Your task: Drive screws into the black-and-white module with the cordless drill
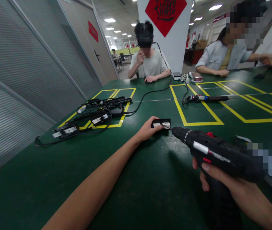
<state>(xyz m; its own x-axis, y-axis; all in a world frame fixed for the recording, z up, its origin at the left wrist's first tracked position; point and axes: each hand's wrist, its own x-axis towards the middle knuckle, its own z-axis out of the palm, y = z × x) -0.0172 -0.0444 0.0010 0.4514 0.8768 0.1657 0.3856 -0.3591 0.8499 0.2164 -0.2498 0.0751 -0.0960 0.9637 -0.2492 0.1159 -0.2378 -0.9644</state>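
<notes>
My right hand (pixel 231 185) is wrapped around the grip of a black cordless drill (pixel 212 150) with red and white markings. Its chuck points forward and left, and a thin bit reaches toward a small black box (pixel 168 122) with white parts inside. Whether the bit touches the box I cannot tell. With thumb and fingers, my left hand (pixel 147 129) grips the left end of that box on the green table (pixel 116 198). Some of my left fingers are hidden behind the box.
Black cables and devices (pixel 97 115) lie within yellow tape at the left. A slim electric screwdriver (pixel 207 98) rests farther back. Opposite sits one person (pixel 150 62) wearing a headset; another person (pixel 224 57) sits at the far right. Partly blurred items lie beside the drill.
</notes>
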